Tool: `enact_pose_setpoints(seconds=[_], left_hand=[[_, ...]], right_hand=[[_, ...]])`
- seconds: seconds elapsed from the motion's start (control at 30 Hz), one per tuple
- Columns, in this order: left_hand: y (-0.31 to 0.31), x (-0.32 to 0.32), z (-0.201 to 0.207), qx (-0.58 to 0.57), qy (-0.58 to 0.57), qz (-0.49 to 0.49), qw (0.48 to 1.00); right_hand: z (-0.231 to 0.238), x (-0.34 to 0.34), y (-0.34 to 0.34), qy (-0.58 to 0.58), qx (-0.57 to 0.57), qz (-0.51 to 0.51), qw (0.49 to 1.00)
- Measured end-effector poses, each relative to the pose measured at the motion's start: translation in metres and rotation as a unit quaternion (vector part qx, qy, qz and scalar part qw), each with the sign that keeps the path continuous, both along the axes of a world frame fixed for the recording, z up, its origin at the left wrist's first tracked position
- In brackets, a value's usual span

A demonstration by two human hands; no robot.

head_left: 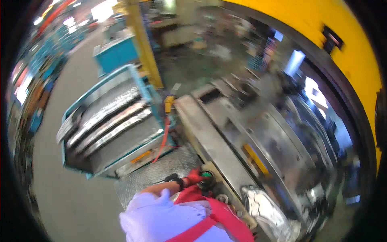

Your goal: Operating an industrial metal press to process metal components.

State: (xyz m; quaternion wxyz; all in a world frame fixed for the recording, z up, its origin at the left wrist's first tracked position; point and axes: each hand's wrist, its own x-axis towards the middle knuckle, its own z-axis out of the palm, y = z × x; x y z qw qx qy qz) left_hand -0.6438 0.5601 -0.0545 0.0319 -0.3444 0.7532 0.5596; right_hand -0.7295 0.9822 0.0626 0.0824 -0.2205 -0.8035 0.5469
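Observation:
My left hand (194,177), in a red glove with a black band at the wrist, reaches to a round green button (207,174) on a pale control box. Its fingers look stretched out over the button's edge and hold nothing I can see; blur hides whether they touch it. More round buttons or knobs (221,198) run along the box, partly covered by my red apron (231,215). To the right, a shiny shaped sheet-metal part (266,207) lies at the press bed's near edge. My right hand is out of sight.
A large metal die (278,137) fills the press bed under a yellow frame (314,18). At left stands a blue-rimmed bin (117,163) with several long metal parts (109,109). A red cord (164,139) hangs from a yellow box (169,105) beside a yellow post (143,44).

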Motion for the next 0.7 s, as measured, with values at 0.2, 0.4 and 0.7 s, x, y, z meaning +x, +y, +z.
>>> enact_pose_setpoints(seconds=[0.2, 0.4, 0.7], left_hand=[[0.013, -0.009, 0.022, -0.103, -0.096, 0.022, 0.99], [0.02, -0.011, 0.026, -0.117, -0.111, 0.043, 0.986], [0.019, -0.009, 0.023, -0.177, -0.104, 0.065, 0.977]], right_hand=[[-0.046, -0.086, -0.05, -0.035, 0.01, 0.177, 0.984], [-0.05, -0.102, -0.062, -0.044, -0.002, 0.231, 0.972], [-0.064, -0.112, -0.054, -0.059, 0.003, 0.262, 0.963]])
